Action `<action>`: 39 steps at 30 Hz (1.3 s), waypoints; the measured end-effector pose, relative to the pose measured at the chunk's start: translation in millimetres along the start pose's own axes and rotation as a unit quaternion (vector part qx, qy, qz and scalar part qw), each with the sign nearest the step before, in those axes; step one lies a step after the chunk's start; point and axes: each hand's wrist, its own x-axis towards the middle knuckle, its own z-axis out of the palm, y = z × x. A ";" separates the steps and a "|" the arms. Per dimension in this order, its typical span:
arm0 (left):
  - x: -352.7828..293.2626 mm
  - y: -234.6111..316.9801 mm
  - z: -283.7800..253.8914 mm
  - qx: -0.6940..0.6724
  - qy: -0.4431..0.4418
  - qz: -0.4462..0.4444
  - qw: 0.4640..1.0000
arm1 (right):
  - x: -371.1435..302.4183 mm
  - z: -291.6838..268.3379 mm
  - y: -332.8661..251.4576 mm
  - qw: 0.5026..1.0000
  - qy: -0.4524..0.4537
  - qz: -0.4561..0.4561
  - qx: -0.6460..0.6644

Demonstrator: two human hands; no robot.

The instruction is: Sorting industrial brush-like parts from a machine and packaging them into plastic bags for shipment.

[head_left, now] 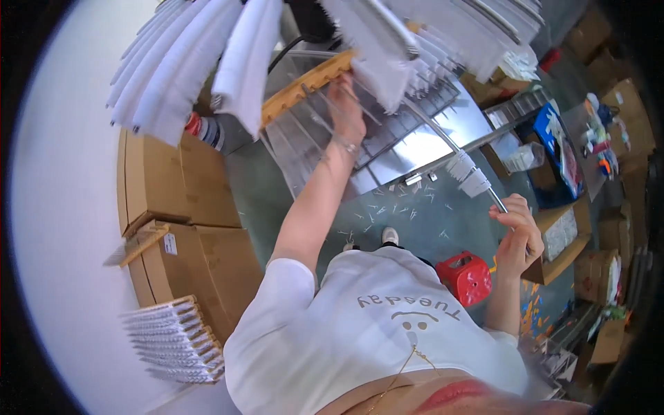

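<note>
My right hand point(515, 235) is closed around the lower end of a thin metal rod point(437, 128), which slants up and left. A small bunch of white pieces point(468, 174) is threaded on the rod near this hand. My left hand point(348, 114) reaches up to a notched wooden strip point(304, 88); its fingers are against the strip's right end and partly blurred. Thin rods stick out from the strip across that hand. Above both hands hang rods packed with white pieces point(187, 66), too small to name exactly.
A metal-topped table point(429, 142) with a grid of rods stands ahead. Cardboard boxes point(176, 187) are stacked at left, beside a wooden rack of white-covered rods point(176, 342). A red stool point(465, 278) stands near my legs. Blue crate point(557, 155) and more boxes lie right; white scraps litter the floor.
</note>
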 end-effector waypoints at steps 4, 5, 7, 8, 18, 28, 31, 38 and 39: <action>-3.4 -18.6 -4.8 0.101 -0.002 0.043 0.994 | 8.0 16.3 6.1 0.999 -0.025 0.009 -0.032; -9.0 -19.3 0.8 -0.021 0.005 0.021 1.000 | 9.1 19.2 10.7 0.999 -0.016 0.016 -0.046; -23.0 -25.9 5.8 0.067 0.010 0.075 0.995 | 13.0 24.0 17.4 0.999 -0.018 0.010 -0.030; -31.5 -24.4 5.3 0.065 0.016 0.077 0.995 | 13.4 23.6 20.8 1.000 -0.003 0.012 -0.025; -128.6 39.5 69.3 0.241 -0.172 -0.001 0.955 | 1.7 -13.1 14.5 1.000 0.005 0.007 0.025; -96.5 6.7 64.1 0.215 -0.025 0.013 0.976 | 24.1 8.3 25.9 0.997 0.031 0.033 -0.065; -63.8 -10.1 47.2 0.264 0.047 0.035 0.963 | 39.9 25.4 41.7 0.997 0.012 0.066 -0.046; -42.3 -2.4 64.6 0.062 0.011 -0.029 0.998 | 49.9 30.7 49.2 0.998 -0.008 0.066 -0.001; -41.5 -4.2 64.1 0.056 0.015 -0.036 0.998 | 49.8 28.7 49.0 0.997 -0.009 0.072 0.008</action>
